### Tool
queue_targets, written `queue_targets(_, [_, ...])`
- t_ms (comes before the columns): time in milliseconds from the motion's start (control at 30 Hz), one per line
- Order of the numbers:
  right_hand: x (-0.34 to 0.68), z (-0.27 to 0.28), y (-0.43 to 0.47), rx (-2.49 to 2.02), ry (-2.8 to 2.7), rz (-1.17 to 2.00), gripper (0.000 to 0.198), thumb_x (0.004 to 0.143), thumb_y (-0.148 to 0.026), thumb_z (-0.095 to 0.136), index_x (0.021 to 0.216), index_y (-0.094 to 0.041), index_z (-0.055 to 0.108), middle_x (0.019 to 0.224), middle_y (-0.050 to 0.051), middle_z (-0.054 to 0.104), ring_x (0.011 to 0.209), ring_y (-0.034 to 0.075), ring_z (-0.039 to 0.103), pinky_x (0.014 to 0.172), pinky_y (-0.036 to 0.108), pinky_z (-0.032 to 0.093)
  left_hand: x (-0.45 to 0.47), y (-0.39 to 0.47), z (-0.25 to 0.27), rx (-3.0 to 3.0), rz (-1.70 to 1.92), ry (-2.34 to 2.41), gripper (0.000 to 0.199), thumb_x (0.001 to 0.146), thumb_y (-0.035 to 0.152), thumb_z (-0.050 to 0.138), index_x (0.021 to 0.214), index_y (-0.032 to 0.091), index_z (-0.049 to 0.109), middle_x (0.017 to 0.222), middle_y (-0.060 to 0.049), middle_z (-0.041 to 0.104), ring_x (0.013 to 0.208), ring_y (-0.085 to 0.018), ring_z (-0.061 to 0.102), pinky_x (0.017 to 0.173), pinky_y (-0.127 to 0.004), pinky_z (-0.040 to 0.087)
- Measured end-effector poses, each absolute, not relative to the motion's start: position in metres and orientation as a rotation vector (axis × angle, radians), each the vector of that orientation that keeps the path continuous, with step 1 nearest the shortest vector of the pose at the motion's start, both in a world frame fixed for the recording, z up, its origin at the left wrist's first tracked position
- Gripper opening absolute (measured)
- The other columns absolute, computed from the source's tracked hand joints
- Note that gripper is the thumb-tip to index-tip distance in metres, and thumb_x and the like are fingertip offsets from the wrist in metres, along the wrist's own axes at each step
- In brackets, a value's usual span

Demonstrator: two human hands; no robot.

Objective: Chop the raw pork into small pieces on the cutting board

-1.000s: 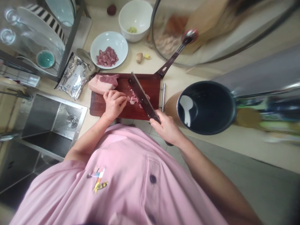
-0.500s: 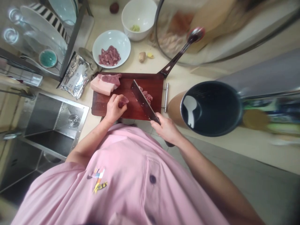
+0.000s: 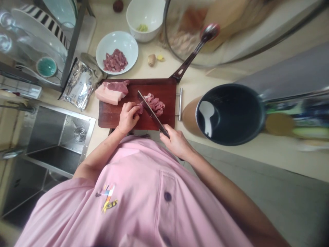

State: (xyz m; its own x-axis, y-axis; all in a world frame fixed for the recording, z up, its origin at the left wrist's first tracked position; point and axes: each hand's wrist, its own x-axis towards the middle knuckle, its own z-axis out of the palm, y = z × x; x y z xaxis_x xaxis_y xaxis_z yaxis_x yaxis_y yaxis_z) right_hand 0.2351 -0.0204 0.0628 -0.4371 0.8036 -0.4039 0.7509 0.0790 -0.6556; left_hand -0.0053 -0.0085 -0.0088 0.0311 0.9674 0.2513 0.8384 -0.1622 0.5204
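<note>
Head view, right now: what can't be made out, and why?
All in the head view:
- Meat piece: partly covered by the left hand.
- Handle of the knife: mostly hidden in the right hand.
- Top of the white bowl: cut off by the upper edge.
- Print on the foil packet: too small.
- Green-and-blue items at far right: too blurred to identify.

Kitchen interior. A steel sink [image 3: 89, 124] with two basins [image 3: 48, 132] and a drain [image 3: 80, 134] is set into the pale counter [image 3: 144, 70]; a dish rack [image 3: 74, 44] of plates [image 3: 42, 25], one black-striped, stands beside it. Farther along are raw meat [image 3: 111, 92] on a reddish-brown cutting board [image 3: 110, 117], a knife [image 3: 151, 111], a white bowl [image 3: 153, 17], ginger root [image 3: 151, 60] and a deep dark pot [image 3: 233, 115]. Grey tiles [image 3: 257, 175] cover the floor below.
</note>
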Motion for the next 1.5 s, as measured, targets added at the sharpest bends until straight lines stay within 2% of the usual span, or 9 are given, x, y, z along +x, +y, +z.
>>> queue_targets(100, [0.236,0.062,-0.019,-1.672,-2.238,1.294,0.028,0.086,-0.034,0.043,0.102,-0.019,0.059,0.065,0.002,0.059,0.058,0.018,0.054,0.058,0.027,0.04,-0.011,-0.009,-0.004,2.063,0.888,1.862,0.025,0.083,0.009,0.047,0.098,0.02,0.064,0.112,-0.008,0.057,0.107,-0.02,0.05,0.095,-0.036,0.043])
queue_targets(300, [0.231,0.061,-0.018,-1.631,-2.277,1.262,0.029,0.085,-0.033,0.042,0.104,-0.019,0.058,0.062,0.001,0.057,0.056,0.018,0.053,0.057,0.027,0.038,0.0,-0.014,-0.006,2.075,0.896,1.956,0.019,0.084,0.029,0.061,0.099,0.018,0.064,0.106,-0.008,0.058,0.098,-0.02,0.052,0.09,-0.036,0.045])
queue_targets(533, [0.234,0.063,-0.019,-1.631,-2.31,1.27,0.027,0.085,-0.032,0.042,0.102,-0.02,0.059,0.063,0.001,0.057,0.055,0.018,0.053,0.056,0.027,0.038,-0.018,-0.005,-0.006,2.135,0.839,1.77,0.025,0.085,0.009,0.043,0.093,0.019,0.065,0.102,-0.005,0.063,0.1,-0.017,0.054,0.092,-0.033,0.045])
queue_targets(600, [0.234,0.064,-0.018,-1.642,-2.285,1.251,0.027,0.085,-0.032,0.042,0.102,-0.02,0.059,0.063,0.001,0.058,0.055,0.018,0.053,0.056,0.027,0.038,-0.017,-0.005,-0.005,2.101,0.846,1.81,0.017,0.085,0.018,0.05,0.097,0.018,0.064,0.107,-0.007,0.061,0.103,-0.019,0.054,0.093,-0.034,0.045])
queue_targets(700, [0.232,0.065,-0.016,-1.625,-2.261,1.255,0.026,0.085,-0.032,0.042,0.101,-0.02,0.059,0.062,0.001,0.057,0.054,0.017,0.052,0.055,0.026,0.038,-0.009,-0.005,-0.007,2.067,0.849,1.926,0.024,0.08,0.028,0.063,0.101,0.018,0.061,0.11,-0.009,0.057,0.105,-0.022,0.053,0.094,-0.037,0.045])
queue_targets(900, [0.231,0.065,-0.018,-1.613,-2.273,1.259,0.028,0.085,-0.032,0.042,0.102,-0.019,0.059,0.061,0.0,0.055,0.053,0.017,0.051,0.055,0.026,0.037,-0.014,-0.007,-0.009,2.157,0.793,1.69,0.029,0.076,0.01,0.053,0.102,0.019,0.062,0.107,-0.007,0.06,0.099,-0.018,0.056,0.087,-0.032,0.048])
queue_targets(1067, [0.232,0.065,-0.021,-1.628,-2.302,1.219,0.034,0.086,-0.031,0.041,0.111,-0.017,0.059,0.064,0.002,0.06,0.056,0.018,0.055,0.056,0.027,0.039,-0.017,-0.02,-0.004,2.226,0.891,1.665,0.028,0.08,0.03,0.065,0.106,0.019,0.064,0.114,-0.01,0.06,0.107,-0.021,0.054,0.094,-0.04,0.046])
queue_targets(1233, [0.234,0.067,-0.028,-1.623,-2.358,1.183,0.041,0.086,-0.031,0.04,0.119,-0.015,0.057,0.066,0.004,0.064,0.057,0.019,0.059,0.056,0.027,0.041,-0.008,-0.022,-0.014,2.116,0.884,1.774,0.016,0.091,0.032,0.055,0.09,0.021,0.068,0.098,-0.005,0.067,0.094,-0.016,0.059,0.085,-0.034,0.048])
queue_targets(1500, [0.243,0.069,-0.041,-1.639,-2.613,1.118,0.04,0.086,-0.03,0.039,0.119,-0.017,0.058,0.066,0.006,0.067,0.058,0.022,0.062,0.053,0.027,0.038,-0.001,-0.019,-0.017,2.082,0.87,1.956,0.017,0.088,0.033,0.058,0.083,0.02,0.068,0.088,-0.004,0.065,0.085,-0.016,0.057,0.079,-0.031,0.048])
